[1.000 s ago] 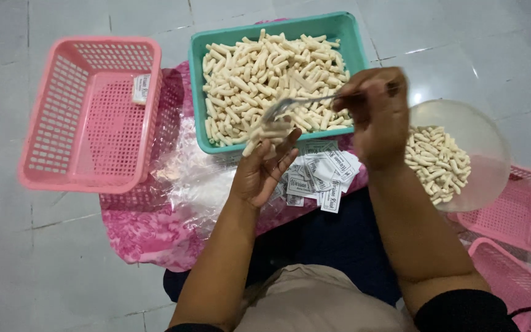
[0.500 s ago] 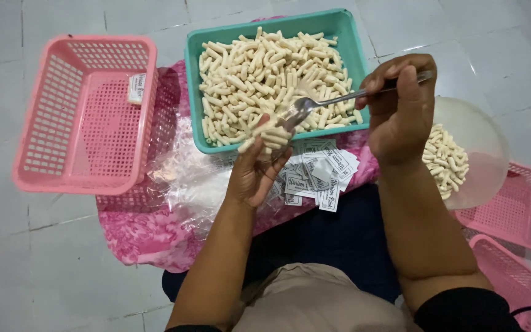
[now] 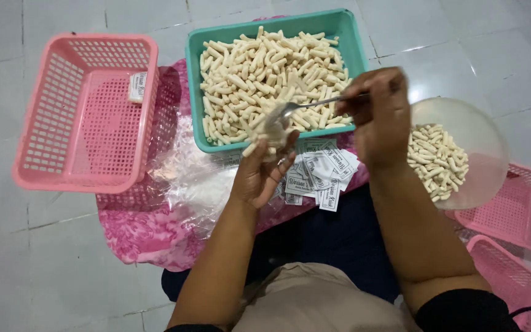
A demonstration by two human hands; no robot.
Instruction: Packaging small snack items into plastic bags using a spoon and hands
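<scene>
The right hand (image 3: 381, 117) pinches the thin handle of a metal spoon (image 3: 290, 110) between thumb and curled fingers, the bowl of it reaching over the near edge of the teal tray (image 3: 196, 92). Just below that edge the left hand (image 3: 262, 172) cups upward, fingers bent and close together around a few pale snack sticks (image 3: 265, 74) — whether a clear bag sits in that palm I cannot tell. The sticks look light, dry and brittle, likely to snap under a squeeze, so a loose cupped hold or the spoon suits them better than a hard pinch.

Left of the tray stands a pink basket (image 3: 44, 117) holding one small paper label. Against the tray's near side lie more paper labels (image 3: 318, 175) and crinkled clear plastic bags (image 3: 198, 178) on a pink floral cloth (image 3: 136, 233). Right of the tray, a clear round bowl (image 3: 480, 141) holds more sticks. All rests on a pale, glossy tiled floor (image 3: 462, 43).
</scene>
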